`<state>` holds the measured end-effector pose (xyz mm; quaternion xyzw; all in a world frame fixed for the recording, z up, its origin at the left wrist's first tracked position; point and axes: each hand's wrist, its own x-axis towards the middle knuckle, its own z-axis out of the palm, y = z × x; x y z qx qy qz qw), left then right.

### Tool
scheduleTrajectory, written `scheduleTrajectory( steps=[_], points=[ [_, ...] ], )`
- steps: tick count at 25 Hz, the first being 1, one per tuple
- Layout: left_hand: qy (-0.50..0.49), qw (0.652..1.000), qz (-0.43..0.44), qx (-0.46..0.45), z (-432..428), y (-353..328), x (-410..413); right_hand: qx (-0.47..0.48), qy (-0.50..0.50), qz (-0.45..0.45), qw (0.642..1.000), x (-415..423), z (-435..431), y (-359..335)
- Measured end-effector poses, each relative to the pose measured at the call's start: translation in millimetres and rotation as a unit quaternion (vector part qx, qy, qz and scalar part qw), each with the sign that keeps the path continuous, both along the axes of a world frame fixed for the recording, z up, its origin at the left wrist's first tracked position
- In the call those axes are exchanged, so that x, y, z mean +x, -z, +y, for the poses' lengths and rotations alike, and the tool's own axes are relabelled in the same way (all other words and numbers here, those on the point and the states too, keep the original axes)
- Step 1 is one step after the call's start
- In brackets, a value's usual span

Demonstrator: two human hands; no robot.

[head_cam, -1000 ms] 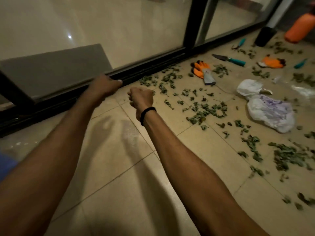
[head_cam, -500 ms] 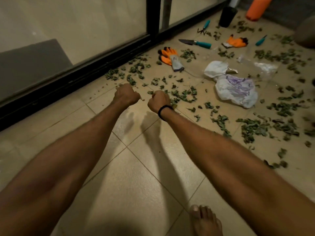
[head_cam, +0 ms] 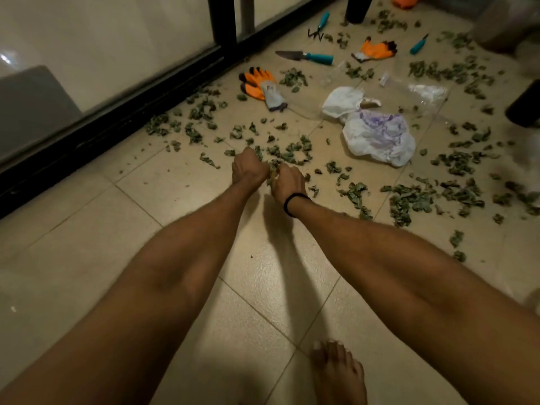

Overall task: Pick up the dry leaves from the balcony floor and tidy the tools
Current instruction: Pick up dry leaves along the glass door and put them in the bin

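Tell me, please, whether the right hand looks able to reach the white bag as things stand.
Probably yes: the bag lies close ahead-right of the right hand, with only loose leaves on the floor between. Its grip seems full of leaves, though.

Both my forearms extend forward and down, converging. My left hand (head_cam: 249,171) and right hand (head_cam: 287,180) sit close together, fingers curled under, backs up. Palms hidden.

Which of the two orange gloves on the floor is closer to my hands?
The orange glove beside the black door track, left of the white bag; the other glove lies farther off, beyond the trowel.
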<state>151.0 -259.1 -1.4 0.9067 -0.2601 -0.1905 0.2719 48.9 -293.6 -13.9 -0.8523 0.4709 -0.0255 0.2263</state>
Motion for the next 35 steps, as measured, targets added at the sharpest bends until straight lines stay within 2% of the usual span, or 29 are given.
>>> scheduleTrajectory(
  steps=[5, 9, 14, 17, 21, 25, 27, 30, 32, 35],
  points=[
    [0.044, 0.998, 0.017, 0.037, 24.5, 32.8, 24.4, 0.045, 0.044, -0.042, 0.997, -25.9, 5.6, 33.9],
    [0.092, 0.995, 0.019, 0.023, 30.0, 41.2, 28.0, 0.055, 0.044, -0.037, 0.997, -24.0, -8.8, 41.1],
    [0.138, 0.989, -0.047, 0.009, 43.0, 65.2, 2.2, 0.031, 0.022, -0.025, 0.999, -1.2, -3.1, 48.3],
    [0.117, 0.988, -0.1, -0.014, 45.6, 77.5, -8.0, -0.004, 0.037, -0.012, 0.999, 7.0, 4.3, 49.6],
    [0.086, 0.99, -0.108, -0.038, 41.9, 80.5, -7.6, -0.013, 0.067, -0.038, 0.997, 7.8, 5.5, 50.7],
    [0.017, 0.993, -0.053, -0.103, 38.7, 72.6, -3.1, 0.036, 0.108, -0.109, 0.988, 7.9, -4.2, 39.3],
    [-0.066, 0.988, 0.029, -0.133, 35.1, 69.5, 0.0, 0.015, 0.068, -0.071, 0.995, 8.9, -16.9, 36.6],
    [-0.162, 0.959, 0.143, -0.183, 31.4, 64.6, 9.3, -0.001, -0.013, -0.045, 0.999, 12.6, -26.4, 42.4],
    [-0.156, 0.953, 0.166, -0.201, 35.4, 59.8, 11.7, 0.022, -0.009, -0.07, 0.997, 17.3, -21.0, 42.9],
    [-0.03, 0.982, 0.101, -0.155, 43.6, 60.9, 10.4, 0.035, -0.032, -0.026, 0.999, 20.2, -21.6, 42.8]
  ],
)
